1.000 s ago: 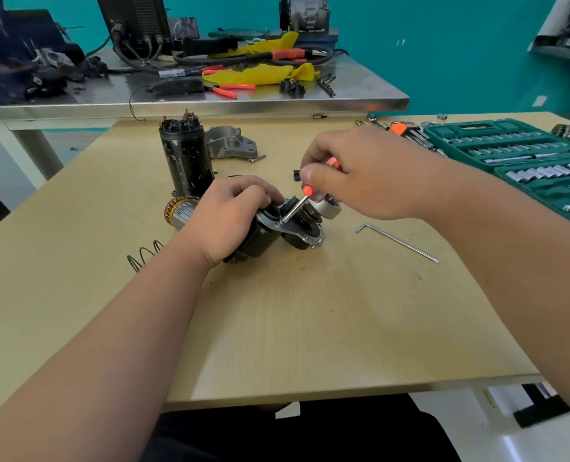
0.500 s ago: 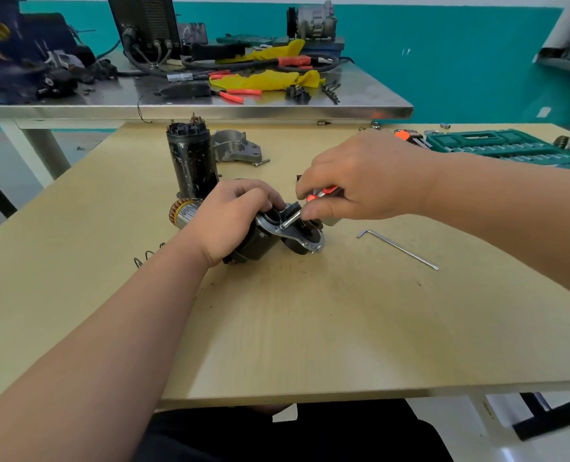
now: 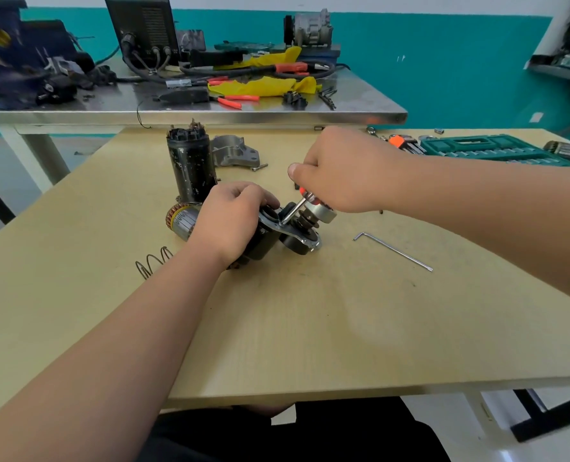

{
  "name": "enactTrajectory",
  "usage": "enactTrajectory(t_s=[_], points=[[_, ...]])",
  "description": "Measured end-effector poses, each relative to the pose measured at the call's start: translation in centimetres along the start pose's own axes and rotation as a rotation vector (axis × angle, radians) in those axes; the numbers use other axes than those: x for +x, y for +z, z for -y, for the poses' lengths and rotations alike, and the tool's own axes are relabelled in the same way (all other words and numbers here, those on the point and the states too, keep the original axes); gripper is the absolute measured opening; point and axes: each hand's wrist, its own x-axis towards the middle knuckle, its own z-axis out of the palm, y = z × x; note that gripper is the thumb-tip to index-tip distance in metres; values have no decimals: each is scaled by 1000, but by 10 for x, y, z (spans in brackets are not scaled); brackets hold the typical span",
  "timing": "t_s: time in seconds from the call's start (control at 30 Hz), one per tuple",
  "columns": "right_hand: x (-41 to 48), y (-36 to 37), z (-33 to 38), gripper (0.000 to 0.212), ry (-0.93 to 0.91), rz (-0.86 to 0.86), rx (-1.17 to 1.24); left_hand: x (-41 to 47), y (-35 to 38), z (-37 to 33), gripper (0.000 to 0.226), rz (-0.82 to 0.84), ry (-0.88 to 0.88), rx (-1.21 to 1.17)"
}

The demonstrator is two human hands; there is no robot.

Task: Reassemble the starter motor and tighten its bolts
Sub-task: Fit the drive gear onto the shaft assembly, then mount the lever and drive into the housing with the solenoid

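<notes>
Starter motor point(image 3: 297, 245) work looks to be in its early-to-middle part: only 1 sub-assembly is being closed up, and several parts lie loose.

That sub-assembly lies on its side near the middle of the desk point(image 3: 310, 345). The left hand point(image 3: 233, 221) grips its dark body, fingers curled over the top. The right hand point(image 3: 343, 171) is closed round the orange handle of a screwdriver point(image 3: 293, 211), whose shaft slants down to the metal flange plate at the front. I judge that a fastener there is being driven; the fastener itself is too small to make out.

Still to be fitted, as far as shown:
- the black cylindrical housing point(image 3: 188, 168), standing upright behind the left hand
- the armature point(image 3: 180, 220) with its copper end, lying just beside that hand; whether it is already seated in the held part I cannot tell
- the grey cast end bracket point(image 3: 233, 151), with 1 loose bolt point(image 3: 259, 167) near it
- a coil spring point(image 3: 153, 261) at the left

A hex key point(image 3: 393, 250) lies to the right and a green socket set point(image 3: 493, 151) sits at the far right, so the final tightening of the bolts seems not yet begun.
</notes>
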Motion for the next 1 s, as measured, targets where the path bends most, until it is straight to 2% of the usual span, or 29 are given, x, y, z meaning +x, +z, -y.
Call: enactTrajectory(t_s=[0.07, 0.23, 0.3, 0.37, 0.47, 0.53, 0.67, 0.83, 1.0], points=[[1, -2, 2, 37, 0, 36, -33, -1, 0, -1, 35, -6, -7, 9], [-3, -16, -13, 59, 15, 73, 13, -1, 0, -2, 34, 53, 30, 44], [-10, -14, -39, 58, 68, -6, 202, -2, 0, -1, 34, 93, 48, 71], [-21, 0, -70, 53, 198, -144, 456, -3, 0, -1, 33, 115, 65, 78], [-33, 31, -115, 49, 519, -401, 827, -3, 0, 0, 31, 130, 99, 84], [-38, 45, -135, 47, 672, -433, 951, -4, 1, 0, 31, 134, 110, 103], [-45, 65, -146, 43, 693, -233, 686, -7, 9, 1, 30, 154, 115, 155], [-41, 72, -137, 26, 565, -182, 352, -9, 19, 2, 20, 126, 147, 260], [-42, 77, -133, 25, 541, -134, 133, -21, 32, -5, 35, 126, 235, 458]])
